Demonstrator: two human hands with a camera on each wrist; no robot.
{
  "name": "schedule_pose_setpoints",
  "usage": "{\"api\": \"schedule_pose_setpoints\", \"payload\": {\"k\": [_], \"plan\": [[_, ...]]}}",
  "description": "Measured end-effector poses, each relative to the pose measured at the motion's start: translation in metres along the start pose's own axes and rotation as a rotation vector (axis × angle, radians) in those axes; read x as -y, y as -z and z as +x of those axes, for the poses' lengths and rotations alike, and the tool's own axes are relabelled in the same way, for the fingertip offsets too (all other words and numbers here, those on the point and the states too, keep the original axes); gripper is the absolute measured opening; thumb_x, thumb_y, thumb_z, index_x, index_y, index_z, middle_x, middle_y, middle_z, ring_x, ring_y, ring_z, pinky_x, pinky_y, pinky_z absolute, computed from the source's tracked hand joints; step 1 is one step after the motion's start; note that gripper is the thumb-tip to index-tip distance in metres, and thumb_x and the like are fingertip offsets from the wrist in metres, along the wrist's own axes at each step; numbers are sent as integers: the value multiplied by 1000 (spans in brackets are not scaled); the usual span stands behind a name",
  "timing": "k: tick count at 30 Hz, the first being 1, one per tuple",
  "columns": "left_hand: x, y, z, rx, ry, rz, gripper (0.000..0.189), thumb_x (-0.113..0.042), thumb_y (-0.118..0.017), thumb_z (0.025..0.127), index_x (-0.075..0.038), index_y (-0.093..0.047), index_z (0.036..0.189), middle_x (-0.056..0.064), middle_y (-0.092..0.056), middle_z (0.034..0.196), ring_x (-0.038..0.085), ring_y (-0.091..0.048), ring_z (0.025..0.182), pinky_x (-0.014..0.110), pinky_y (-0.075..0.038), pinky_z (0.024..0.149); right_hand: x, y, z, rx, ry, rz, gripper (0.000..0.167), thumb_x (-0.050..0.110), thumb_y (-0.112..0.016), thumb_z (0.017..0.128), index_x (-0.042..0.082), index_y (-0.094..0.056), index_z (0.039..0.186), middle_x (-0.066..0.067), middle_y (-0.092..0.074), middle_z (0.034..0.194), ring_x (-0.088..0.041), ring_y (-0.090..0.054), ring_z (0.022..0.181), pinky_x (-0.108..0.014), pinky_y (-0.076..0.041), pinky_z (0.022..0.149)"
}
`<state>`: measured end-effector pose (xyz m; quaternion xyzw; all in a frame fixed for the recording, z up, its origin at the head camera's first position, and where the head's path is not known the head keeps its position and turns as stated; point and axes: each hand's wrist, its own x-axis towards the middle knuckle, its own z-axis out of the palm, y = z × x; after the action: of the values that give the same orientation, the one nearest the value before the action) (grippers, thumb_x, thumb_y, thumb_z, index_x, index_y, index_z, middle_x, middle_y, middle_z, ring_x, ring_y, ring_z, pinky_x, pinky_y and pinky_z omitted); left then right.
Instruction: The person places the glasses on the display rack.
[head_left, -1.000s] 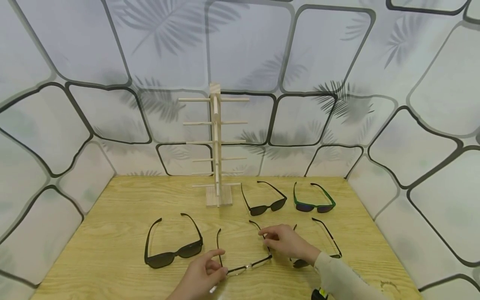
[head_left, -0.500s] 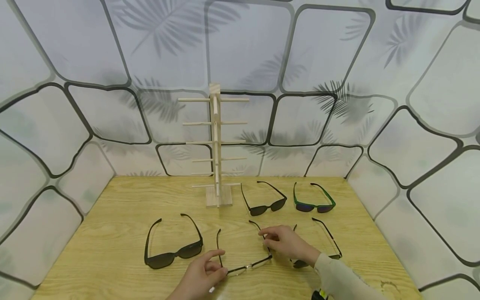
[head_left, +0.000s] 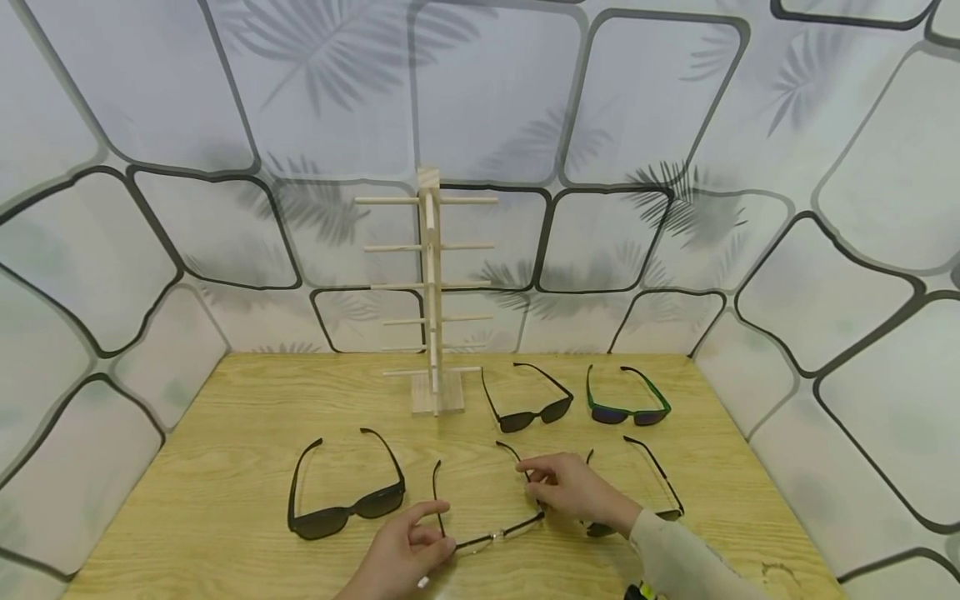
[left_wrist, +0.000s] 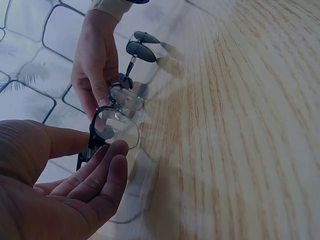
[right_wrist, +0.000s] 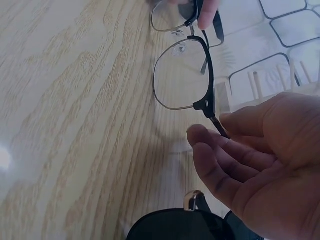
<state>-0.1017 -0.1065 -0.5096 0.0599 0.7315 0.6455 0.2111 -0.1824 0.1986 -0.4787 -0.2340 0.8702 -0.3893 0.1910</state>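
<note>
A pair of clear-lensed eyeglasses (head_left: 517, 527) with a black browline frame stands with its temples spread, close over the wooden table, lenses toward the person. My left hand (head_left: 401, 550) pinches it at the left hinge corner, thumb and fingers on either side of the temple in the left wrist view. On the opposite side, my right hand (head_left: 573, 487) holds the right temple between thumb and fingertips. The right wrist view shows the thin lower rim and clear nose pads of the eyeglasses (right_wrist: 210, 80) near the wood. Part of each temple is hidden behind fingers.
A wooden peg rack (head_left: 433, 292) stands at the back. Black sunglasses (head_left: 322, 521) lie left; another black pair (head_left: 517, 421) and a green-framed pair (head_left: 648, 417) lie behind. Sunglasses (head_left: 600, 529) sit partly under the right forearm. A black-and-yellow object (head_left: 637, 592) shows at the front edge.
</note>
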Motion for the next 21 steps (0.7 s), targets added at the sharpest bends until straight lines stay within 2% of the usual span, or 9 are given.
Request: {"api": "schedule_pose_setpoints", "payload": {"k": [5, 11, 17, 21], "plan": [[-4, 0, -2, -1, 8, -9, 61, -14, -74, 98, 11, -49, 148, 9, -79, 92, 15, -71, 78, 24, -55, 67, 2, 0, -1, 12, 12, 25, 37, 11, -64, 105, -3, -65, 140, -17, -76, 112, -12, -70, 79, -25, -53, 63], [-9, 2, -5, -7, -20, 16, 61, -14, -74, 99, 11, -49, 148, 13, -80, 95, 18, -73, 81, 24, -56, 70, 7, 4, -3, 16, 17, 70, 37, 11, -64, 105, -4, -65, 139, -22, -74, 117, -11, -69, 76, -27, -56, 58], [-17, 4, -7, -7, -40, 23, 62, -14, -75, 98, 11, -49, 149, 17, -80, 98, 21, -74, 85, 24, -57, 72, 11, 9, -4, 3, 29, 57, 37, 12, -63, 105, -2, -65, 139, -22, -73, 121, -9, -69, 77, -27, -56, 58], [-22, 6, -8, 9, -51, 7, 64, -15, -74, 99, 11, -47, 150, 19, -80, 100, 24, -76, 88, 25, -60, 75, 14, 11, -5, -3, 39, 42, 34, 14, -63, 106, -1, -68, 136, -21, -74, 119, -5, -67, 74, -27, -56, 59]]}}
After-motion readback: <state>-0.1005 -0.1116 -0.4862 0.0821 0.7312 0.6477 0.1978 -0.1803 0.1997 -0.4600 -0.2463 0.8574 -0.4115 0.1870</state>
